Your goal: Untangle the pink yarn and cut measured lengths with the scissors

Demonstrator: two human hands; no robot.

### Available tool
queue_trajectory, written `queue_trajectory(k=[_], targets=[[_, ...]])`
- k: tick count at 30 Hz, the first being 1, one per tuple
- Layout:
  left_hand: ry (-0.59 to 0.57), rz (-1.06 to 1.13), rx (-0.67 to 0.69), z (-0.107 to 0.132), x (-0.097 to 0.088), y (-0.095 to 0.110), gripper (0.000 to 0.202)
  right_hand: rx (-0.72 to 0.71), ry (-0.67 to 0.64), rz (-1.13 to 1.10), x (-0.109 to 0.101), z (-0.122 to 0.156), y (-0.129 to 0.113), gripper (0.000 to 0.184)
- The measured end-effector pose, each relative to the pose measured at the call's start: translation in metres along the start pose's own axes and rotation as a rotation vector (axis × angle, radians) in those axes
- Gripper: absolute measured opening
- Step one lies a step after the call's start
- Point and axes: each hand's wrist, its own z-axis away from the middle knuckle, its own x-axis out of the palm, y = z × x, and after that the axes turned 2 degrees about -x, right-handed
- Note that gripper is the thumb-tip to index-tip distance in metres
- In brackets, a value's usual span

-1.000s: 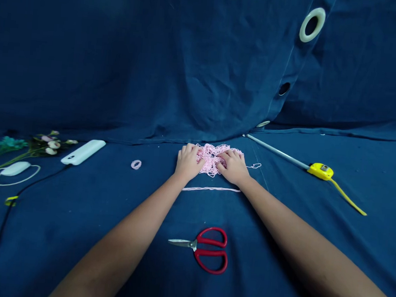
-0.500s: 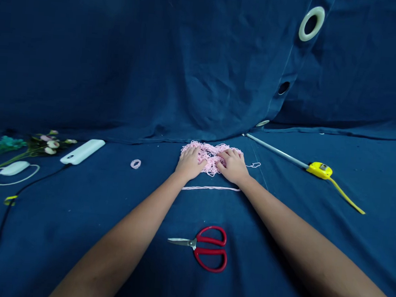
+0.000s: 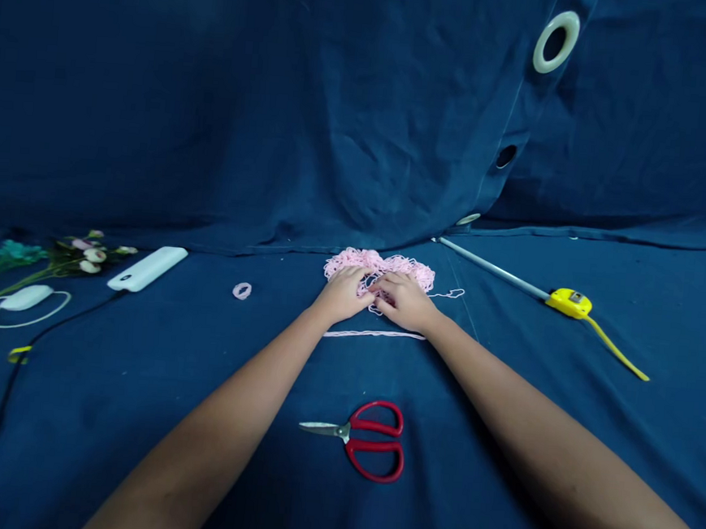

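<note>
A loose tangle of pink yarn [image 3: 383, 267] lies on the dark blue cloth [image 3: 134, 410] in the middle. My left hand [image 3: 342, 295] rests on its near left part with the fingers curled and pinching strands. My right hand [image 3: 403, 299] sits beside it, fingers bent and pinching the yarn where the two hands meet. A straight length of pink yarn [image 3: 375, 334] runs across the cloth just under both wrists. Red-handled scissors [image 3: 363, 443] lie closer to me, blades pointing left.
A yellow tape measure [image 3: 572, 301] with a tape and a grey rod [image 3: 490, 267] lies to the right. A small pink yarn ring [image 3: 242, 290], a white oblong device [image 3: 146, 268], artificial flowers [image 3: 66, 254], a white cable and black cord lie to the left. Blue cloth with grommets hangs behind.
Both hands drew back toward me and closed in together on the near edge of the yarn, uncovering more of the pile beyond them.
</note>
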Motion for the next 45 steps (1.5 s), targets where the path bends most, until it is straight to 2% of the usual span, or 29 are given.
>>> queue_trajectory(k=[2,5,8,11,14,17,19,21,23,25,28,31,34,36,40,43,45], targets=[[0.034,-0.019,-0.017,0.002,-0.002,0.002,0.035,0.048,-0.027,0.033,0.004,-0.001,0.002,0.033],[0.123,-0.088,-0.021,0.005,-0.009,0.007,0.017,0.159,0.057,0.094,0.008,-0.001,0.004,0.034],[0.088,-0.087,-0.012,0.006,-0.013,0.012,0.003,0.163,0.151,0.089,0.006,0.000,0.004,0.032],[0.003,-0.106,-0.034,0.004,-0.009,0.011,0.008,0.074,0.116,0.043,0.003,0.001,0.003,0.029],[0.082,-0.205,-0.167,0.003,-0.004,0.004,0.016,0.054,0.016,0.031,0.004,0.001,0.003,0.032],[0.169,-0.249,-0.258,0.005,-0.002,0.000,0.026,0.107,0.046,0.045,0.006,0.001,0.005,0.037],[0.185,-0.213,-0.198,0.005,-0.004,0.001,0.024,0.113,0.105,0.043,0.007,0.001,0.006,0.036],[0.138,-0.164,-0.087,0.005,-0.006,0.003,0.021,0.125,0.155,0.047,0.007,0.000,0.007,0.034],[0.073,-0.157,-0.036,0.004,-0.007,0.006,0.016,0.159,0.160,0.054,0.007,0.000,0.007,0.031],[0.057,-0.202,-0.097,0.003,-0.007,0.006,0.017,0.198,0.124,0.065,0.008,0.000,0.008,0.029],[0.066,-0.267,-0.294,0.002,-0.008,0.003,0.027,0.245,0.096,0.095,0.010,0.000,0.008,0.026],[0.084,-0.255,-0.398,0.002,-0.009,0.000,0.021,0.256,0.115,0.101,0.010,0.000,0.008,0.024],[0.136,-0.244,-0.277,0.002,-0.007,-0.001,0.027,0.248,0.154,0.090,0.010,0.000,0.009,0.024],[0.127,-0.248,-0.194,0.002,-0.006,-0.001,0.031,0.238,0.172,0.090,0.010,0.000,0.010,0.025],[0.065,-0.227,-0.198,0.004,-0.006,0.001,0.028,0.218,0.156,0.077,0.010,0.000,0.010,0.025],[0.115,-0.216,-0.187,0.005,-0.007,0.003,0.023,0.217,0.151,0.068,0.010,0.000,0.010,0.026],[0.120,-0.238,-0.191,0.004,-0.007,0.003,0.028,0.218,0.149,0.067,0.010,0.000,0.010,0.026]])
